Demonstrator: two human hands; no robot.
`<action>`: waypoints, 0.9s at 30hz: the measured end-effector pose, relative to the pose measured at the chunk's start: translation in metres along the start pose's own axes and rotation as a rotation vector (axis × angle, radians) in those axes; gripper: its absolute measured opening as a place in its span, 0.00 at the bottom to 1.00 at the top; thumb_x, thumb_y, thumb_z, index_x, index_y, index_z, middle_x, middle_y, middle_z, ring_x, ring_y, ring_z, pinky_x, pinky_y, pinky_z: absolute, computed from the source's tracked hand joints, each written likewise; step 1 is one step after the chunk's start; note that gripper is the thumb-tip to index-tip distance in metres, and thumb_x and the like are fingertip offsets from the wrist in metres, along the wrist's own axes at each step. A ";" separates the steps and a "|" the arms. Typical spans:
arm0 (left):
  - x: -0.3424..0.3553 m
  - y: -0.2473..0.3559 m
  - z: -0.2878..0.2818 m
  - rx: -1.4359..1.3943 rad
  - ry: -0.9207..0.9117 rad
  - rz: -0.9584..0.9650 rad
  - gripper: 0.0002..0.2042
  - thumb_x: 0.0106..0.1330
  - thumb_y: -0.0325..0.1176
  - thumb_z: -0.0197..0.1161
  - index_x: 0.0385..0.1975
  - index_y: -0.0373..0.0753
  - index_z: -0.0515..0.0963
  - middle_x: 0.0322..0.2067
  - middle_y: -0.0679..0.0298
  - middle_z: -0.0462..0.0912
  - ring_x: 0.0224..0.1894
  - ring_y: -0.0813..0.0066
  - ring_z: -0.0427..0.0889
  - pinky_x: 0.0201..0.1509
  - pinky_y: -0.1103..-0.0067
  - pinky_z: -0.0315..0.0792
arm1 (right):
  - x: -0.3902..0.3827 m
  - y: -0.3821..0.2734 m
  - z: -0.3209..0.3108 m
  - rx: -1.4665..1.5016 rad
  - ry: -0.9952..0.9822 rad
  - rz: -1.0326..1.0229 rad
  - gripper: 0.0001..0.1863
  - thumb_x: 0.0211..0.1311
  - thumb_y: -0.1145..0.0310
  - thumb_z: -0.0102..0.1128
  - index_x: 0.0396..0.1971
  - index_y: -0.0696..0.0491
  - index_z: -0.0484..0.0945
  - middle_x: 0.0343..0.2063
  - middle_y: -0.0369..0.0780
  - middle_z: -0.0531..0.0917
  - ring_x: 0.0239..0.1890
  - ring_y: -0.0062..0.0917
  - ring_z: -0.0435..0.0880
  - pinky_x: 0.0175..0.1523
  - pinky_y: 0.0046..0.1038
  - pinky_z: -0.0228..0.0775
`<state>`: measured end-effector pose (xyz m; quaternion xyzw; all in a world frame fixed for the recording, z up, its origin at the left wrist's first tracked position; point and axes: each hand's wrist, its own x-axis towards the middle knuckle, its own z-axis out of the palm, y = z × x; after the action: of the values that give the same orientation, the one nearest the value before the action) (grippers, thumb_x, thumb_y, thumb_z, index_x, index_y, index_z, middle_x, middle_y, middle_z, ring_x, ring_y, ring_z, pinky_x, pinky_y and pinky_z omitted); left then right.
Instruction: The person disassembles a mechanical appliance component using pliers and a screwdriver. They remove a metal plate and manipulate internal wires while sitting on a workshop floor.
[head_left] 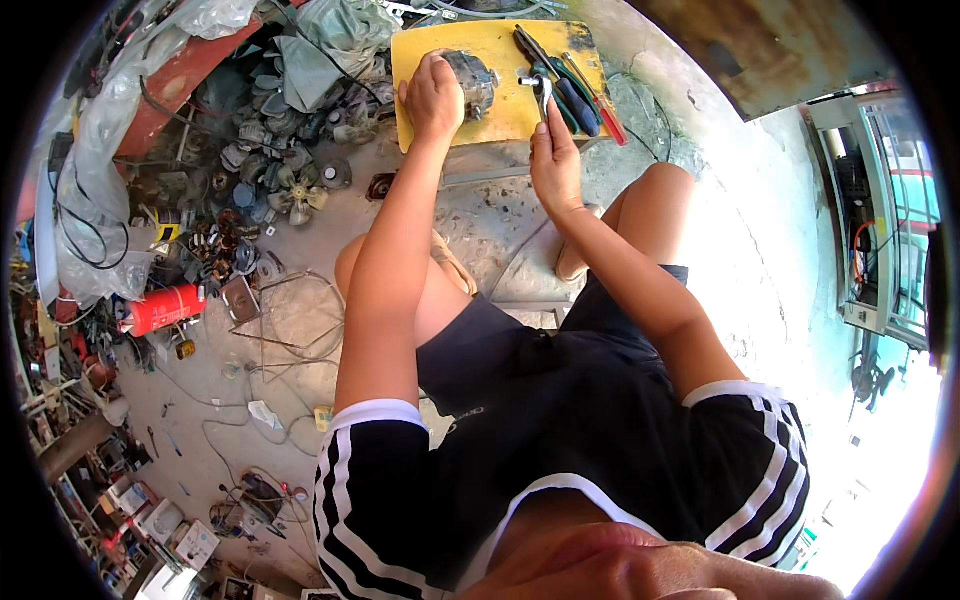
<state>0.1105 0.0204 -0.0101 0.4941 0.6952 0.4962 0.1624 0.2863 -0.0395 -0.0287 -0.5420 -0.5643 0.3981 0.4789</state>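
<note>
- Head view, work surface: a yellow board lies ahead of the seated person's knees; a small grey motor rests on its left half.
- Head view, left hand: it is cupped over the motor's left side, fingers wrapped onto the housing, so the motor sits under and just right of the palm.
- Head view, right hand: it is clenched around the handle of a metal wrench, whose head points away from the person and ends just right of the motor; whether the two touch cannot be told.
- Head view, tools: pliers with dark handles and a red-handled screwdriver lie on the board's right part, beside the wrench.
- Head view, surroundings: a red cylinder and a heap of fan parts lie on the floor to the left, well apart from the board.
</note>
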 end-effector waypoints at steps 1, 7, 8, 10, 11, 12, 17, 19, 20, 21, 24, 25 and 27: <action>0.000 0.001 0.000 0.001 -0.007 -0.005 0.24 0.70 0.44 0.32 0.49 0.42 0.78 0.47 0.55 0.82 0.56 0.54 0.74 0.71 0.56 0.43 | 0.001 -0.002 -0.010 0.049 -0.091 0.109 0.24 0.72 0.66 0.49 0.66 0.51 0.65 0.26 0.36 0.76 0.28 0.17 0.72 0.36 0.22 0.68; -0.005 0.001 0.004 0.033 0.008 0.015 0.24 0.70 0.43 0.33 0.48 0.42 0.78 0.48 0.56 0.82 0.55 0.54 0.75 0.70 0.54 0.44 | 0.010 -0.040 -0.037 0.041 -0.316 0.108 0.23 0.74 0.67 0.47 0.67 0.53 0.65 0.23 0.28 0.69 0.23 0.12 0.66 0.28 0.18 0.61; -0.006 0.001 0.004 0.031 0.015 0.021 0.24 0.70 0.43 0.33 0.48 0.42 0.78 0.48 0.56 0.82 0.55 0.54 0.75 0.70 0.54 0.44 | 0.013 -0.044 -0.038 0.019 -0.334 0.098 0.23 0.74 0.68 0.47 0.67 0.52 0.65 0.23 0.27 0.68 0.21 0.11 0.63 0.24 0.17 0.58; -0.008 0.001 0.004 0.037 0.011 0.023 0.23 0.70 0.43 0.33 0.47 0.42 0.78 0.48 0.56 0.82 0.55 0.53 0.75 0.69 0.53 0.44 | 0.019 -0.057 -0.042 0.014 -0.369 0.164 0.23 0.74 0.67 0.47 0.66 0.52 0.65 0.23 0.27 0.67 0.21 0.11 0.63 0.24 0.16 0.57; -0.008 0.001 0.004 0.040 0.010 0.023 0.23 0.70 0.43 0.33 0.47 0.42 0.78 0.48 0.56 0.82 0.55 0.53 0.75 0.69 0.53 0.44 | 0.021 -0.063 -0.044 0.012 -0.387 0.197 0.23 0.74 0.66 0.48 0.66 0.52 0.66 0.23 0.27 0.67 0.21 0.11 0.63 0.24 0.16 0.57; -0.009 0.002 0.004 0.037 0.006 0.026 0.23 0.70 0.43 0.33 0.47 0.42 0.78 0.48 0.55 0.82 0.55 0.53 0.75 0.69 0.53 0.44 | 0.023 -0.067 -0.045 0.009 -0.405 0.230 0.23 0.74 0.65 0.48 0.66 0.52 0.66 0.23 0.27 0.67 0.21 0.11 0.63 0.24 0.16 0.57; -0.011 0.003 0.004 0.045 0.010 0.037 0.23 0.70 0.43 0.33 0.47 0.42 0.78 0.47 0.55 0.82 0.53 0.52 0.76 0.68 0.52 0.45 | 0.031 -0.090 -0.054 -0.013 -0.466 0.372 0.23 0.74 0.64 0.47 0.66 0.49 0.66 0.24 0.28 0.67 0.21 0.10 0.60 0.24 0.15 0.54; -0.013 0.004 0.005 0.047 0.013 0.045 0.23 0.71 0.43 0.33 0.47 0.42 0.78 0.46 0.54 0.82 0.53 0.52 0.76 0.68 0.52 0.46 | 0.032 -0.094 -0.057 -0.029 -0.504 0.408 0.23 0.74 0.64 0.48 0.66 0.49 0.66 0.25 0.28 0.67 0.21 0.10 0.60 0.24 0.15 0.55; -0.014 0.004 0.006 0.049 0.014 0.049 0.23 0.71 0.43 0.33 0.46 0.42 0.78 0.46 0.54 0.83 0.52 0.51 0.76 0.68 0.52 0.46 | 0.033 -0.096 -0.058 -0.037 -0.523 0.426 0.23 0.74 0.64 0.48 0.67 0.49 0.66 0.25 0.28 0.67 0.21 0.10 0.59 0.24 0.15 0.55; -0.014 0.004 0.006 0.047 0.013 0.053 0.23 0.71 0.43 0.33 0.46 0.42 0.78 0.46 0.54 0.83 0.52 0.51 0.76 0.68 0.52 0.46 | 0.033 -0.098 -0.059 -0.029 -0.544 0.437 0.23 0.74 0.64 0.48 0.66 0.49 0.66 0.25 0.28 0.68 0.21 0.10 0.60 0.24 0.15 0.55; -0.016 0.005 0.006 0.049 0.012 0.065 0.22 0.71 0.42 0.34 0.47 0.42 0.78 0.45 0.54 0.83 0.51 0.52 0.77 0.67 0.52 0.47 | 0.039 -0.105 -0.061 -0.010 -0.603 0.498 0.22 0.74 0.65 0.48 0.65 0.49 0.67 0.25 0.28 0.69 0.20 0.09 0.61 0.22 0.14 0.55; -0.017 0.005 0.006 0.054 0.011 0.067 0.21 0.71 0.41 0.35 0.47 0.42 0.78 0.45 0.54 0.83 0.51 0.52 0.77 0.67 0.51 0.47 | 0.044 -0.107 -0.061 -0.007 -0.620 0.536 0.22 0.73 0.65 0.48 0.65 0.49 0.67 0.25 0.29 0.70 0.20 0.09 0.62 0.22 0.14 0.55; -0.020 0.006 0.007 0.066 0.011 0.080 0.21 0.71 0.41 0.36 0.47 0.42 0.78 0.45 0.55 0.83 0.51 0.53 0.77 0.67 0.51 0.47 | 0.051 -0.120 -0.065 -0.025 -0.664 0.570 0.18 0.72 0.64 0.49 0.57 0.52 0.73 0.25 0.29 0.73 0.18 0.08 0.65 0.18 0.13 0.56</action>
<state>0.1277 0.0070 -0.0134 0.5238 0.6918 0.4818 0.1220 0.3244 -0.0046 0.1073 -0.5244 -0.5203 0.6601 0.1359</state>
